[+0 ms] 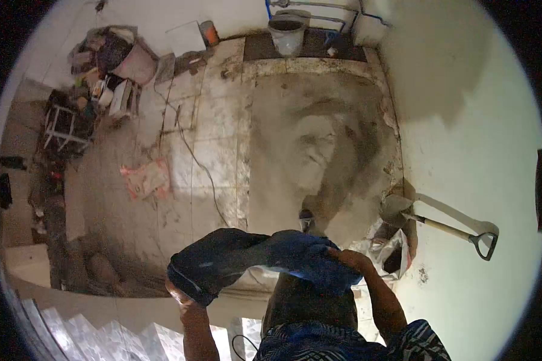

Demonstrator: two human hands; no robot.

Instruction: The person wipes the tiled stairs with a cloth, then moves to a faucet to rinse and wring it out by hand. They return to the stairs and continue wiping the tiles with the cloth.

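A dark blue cloth garment (295,253) is stretched between my two hands in front of my body. My left hand (177,292) is closed on its left end, with the fingers mostly covered by the fabric. At the right end, my right hand (348,259) grips the cloth with bent fingers. The middle of the garment sags and bunches between them. Below it, part of a dark shoe (306,220) shows on the dusty floor.
A shovel (442,226) leans at the right wall beside an open sack (394,259). A bucket (286,37) stands at the far wall near blue pipes. A cable (193,153) crosses the tiles near a crumpled bag (147,179). Piled items and a white rack (63,127) stand left.
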